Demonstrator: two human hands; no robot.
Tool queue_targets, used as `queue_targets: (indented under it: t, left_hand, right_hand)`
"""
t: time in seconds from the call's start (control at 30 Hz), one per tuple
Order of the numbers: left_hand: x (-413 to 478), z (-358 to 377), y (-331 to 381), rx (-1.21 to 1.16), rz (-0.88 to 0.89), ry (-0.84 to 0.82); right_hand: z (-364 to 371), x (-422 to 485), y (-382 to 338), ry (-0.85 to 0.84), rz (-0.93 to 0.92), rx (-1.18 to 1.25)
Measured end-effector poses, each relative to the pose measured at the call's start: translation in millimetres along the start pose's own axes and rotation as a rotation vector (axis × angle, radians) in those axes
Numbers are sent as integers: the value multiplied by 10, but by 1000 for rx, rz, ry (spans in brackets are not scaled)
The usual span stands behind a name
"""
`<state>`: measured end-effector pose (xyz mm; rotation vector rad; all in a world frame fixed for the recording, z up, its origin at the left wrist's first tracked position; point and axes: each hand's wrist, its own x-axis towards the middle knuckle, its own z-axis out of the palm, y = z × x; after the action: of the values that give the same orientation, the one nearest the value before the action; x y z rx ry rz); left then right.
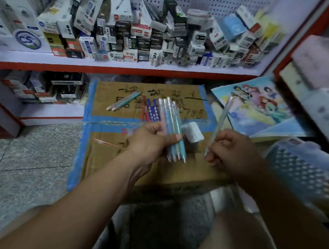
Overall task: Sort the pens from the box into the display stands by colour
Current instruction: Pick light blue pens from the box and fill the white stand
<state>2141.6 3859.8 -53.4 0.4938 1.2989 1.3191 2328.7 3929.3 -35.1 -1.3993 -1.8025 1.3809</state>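
Head view, from the left: two pens (122, 101) lie loose on the taped carton (103, 158), set apart from the rest, likely a colour group of their own. Your left hand (149, 143) curls round a fan of pens (172, 125), tips toward you, thumb across the barrels so each colour shows — pale pink, then blues and teal. Your right hand (233, 152) pinches a single pale pen (223, 114) near its tip, upright — probably the one being sorted. No display stand is visible.
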Motion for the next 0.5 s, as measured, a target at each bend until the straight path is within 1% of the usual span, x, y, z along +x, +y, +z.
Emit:
queue_targets:
  t: [0.1,0.2,0.3,0.4,0.5]
  left_hand:
    - [-102,533,-87,34,43,-121]
    - [-220,1071,-255,60,86,-188]
    - [-411,1555,-478,77,83,-251]
    - [-600,1960,-746,133,82,-324]
    - [-769,2283,-1004,190,72,-337]
  right_hand:
    - [-509,-447,194,124,4,21]
    - [-1007,-939,442,276,38,78]
    - [-1423,-1436,783,427,123,145]
    - [-1687,-1825,1153,559,213,152]
    - [-1837,-2094,1412,678,297,243]
